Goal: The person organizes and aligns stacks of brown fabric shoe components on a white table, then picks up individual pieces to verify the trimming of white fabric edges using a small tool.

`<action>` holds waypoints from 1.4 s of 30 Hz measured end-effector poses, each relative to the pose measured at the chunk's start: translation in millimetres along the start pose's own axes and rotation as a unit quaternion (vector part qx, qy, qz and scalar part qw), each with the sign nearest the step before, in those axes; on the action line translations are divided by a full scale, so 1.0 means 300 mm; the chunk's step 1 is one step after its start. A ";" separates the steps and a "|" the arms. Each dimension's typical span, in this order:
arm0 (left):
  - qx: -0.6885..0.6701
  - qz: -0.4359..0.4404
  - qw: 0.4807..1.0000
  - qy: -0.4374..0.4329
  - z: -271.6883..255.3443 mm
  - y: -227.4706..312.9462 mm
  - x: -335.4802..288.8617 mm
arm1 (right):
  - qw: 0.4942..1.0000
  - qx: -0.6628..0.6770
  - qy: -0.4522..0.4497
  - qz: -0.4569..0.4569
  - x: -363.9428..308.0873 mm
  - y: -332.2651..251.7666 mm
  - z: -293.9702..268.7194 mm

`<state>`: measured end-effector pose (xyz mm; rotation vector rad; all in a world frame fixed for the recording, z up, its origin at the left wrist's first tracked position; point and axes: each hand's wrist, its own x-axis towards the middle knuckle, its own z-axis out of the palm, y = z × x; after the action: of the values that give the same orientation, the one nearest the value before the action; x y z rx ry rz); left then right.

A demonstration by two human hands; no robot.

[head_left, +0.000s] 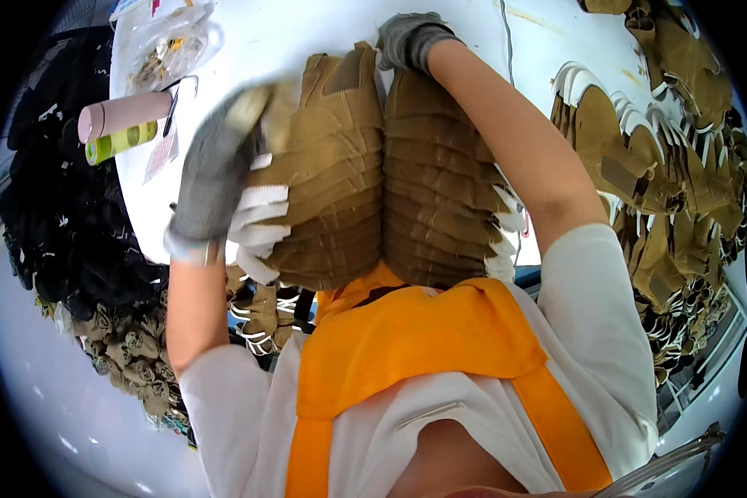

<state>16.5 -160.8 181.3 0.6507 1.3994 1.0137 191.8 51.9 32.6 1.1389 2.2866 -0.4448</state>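
Two tall stacks of tan work gloves stand side by side against my chest, a left stack (328, 178) and a right stack (436, 187), with white cuffs sticking out at the sides. My left hand (216, 166), in a grey knit glove, presses the left side of the left stack and looks blurred. My right hand (411, 40), also in a grey glove, grips the far top edge of the right stack. My orange apron hides the stacks' near ends.
A white table (307, 41) lies beyond the stacks. On it are a pink tube (124, 116), a yellow-green tube (123, 141) and a clear plastic bag (170, 46). More tan gloves (639, 158) are piled at the right. Dark gloves (66, 216) are heaped at the left.
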 end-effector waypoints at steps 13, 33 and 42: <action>-0.041 -0.183 0.963 -0.195 0.028 -0.601 -0.572 | 0.930 -0.197 0.179 -0.253 -0.203 0.054 -0.048; 0.412 0.106 0.820 -0.383 0.433 -0.611 -0.546 | 0.802 0.161 0.569 0.087 -1.669 -0.582 0.367; 0.457 0.390 0.703 -0.382 0.860 -0.454 -0.905 | 0.614 0.229 0.688 0.311 -2.353 -0.479 0.564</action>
<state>324.7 -409.8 222.9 2.2627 0.7363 0.4109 480.0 -562.4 328.0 3.2387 2.4945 0.3668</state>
